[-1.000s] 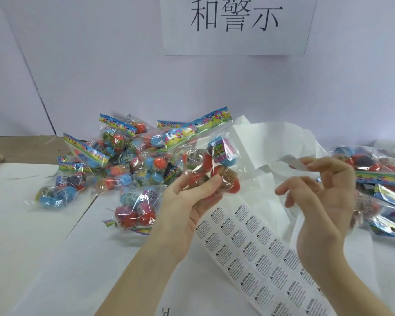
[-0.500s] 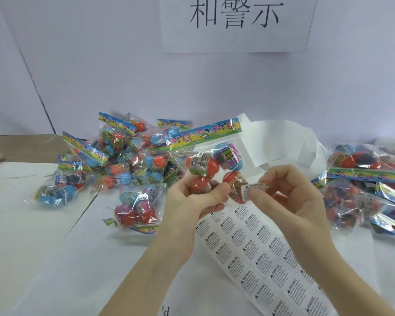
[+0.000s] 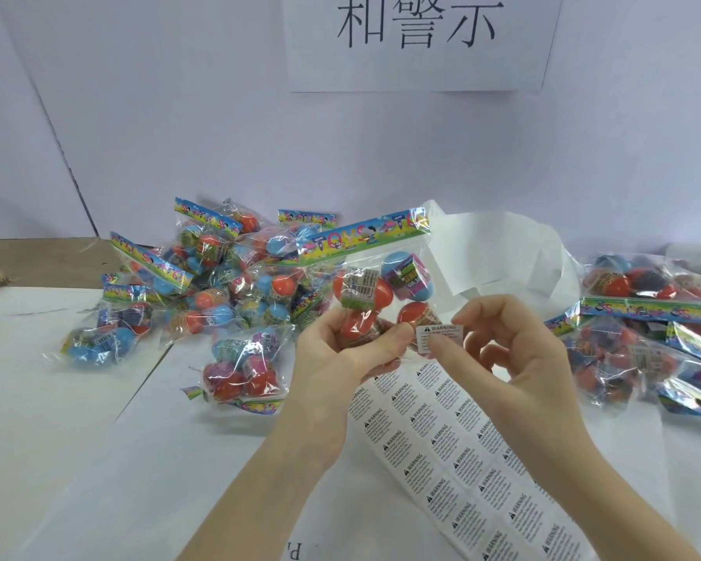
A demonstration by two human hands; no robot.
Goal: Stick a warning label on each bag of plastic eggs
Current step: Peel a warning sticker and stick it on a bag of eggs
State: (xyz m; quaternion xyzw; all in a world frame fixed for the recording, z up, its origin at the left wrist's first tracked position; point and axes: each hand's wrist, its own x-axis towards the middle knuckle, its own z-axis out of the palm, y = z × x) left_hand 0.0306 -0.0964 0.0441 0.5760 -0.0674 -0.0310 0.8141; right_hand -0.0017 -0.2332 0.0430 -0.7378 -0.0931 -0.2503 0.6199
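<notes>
Gripping a bag of eggs (image 3: 375,285), the left hand (image 3: 340,358) steadies it; the right hand (image 3: 514,354) pinches a warning label (image 3: 438,337) against it. Piles beside this bag remain, labelling unconfirmed.

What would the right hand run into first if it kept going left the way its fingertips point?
Most likely the held bag: the right hand pinches a warning label at its lower right corner, beside the left hand. Contact is unclear.

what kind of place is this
Probably a packing or labelling bench in a small workshop: piles of egg bags, a sheet of warning labels on the table, and a printed sign on the wall.
</notes>
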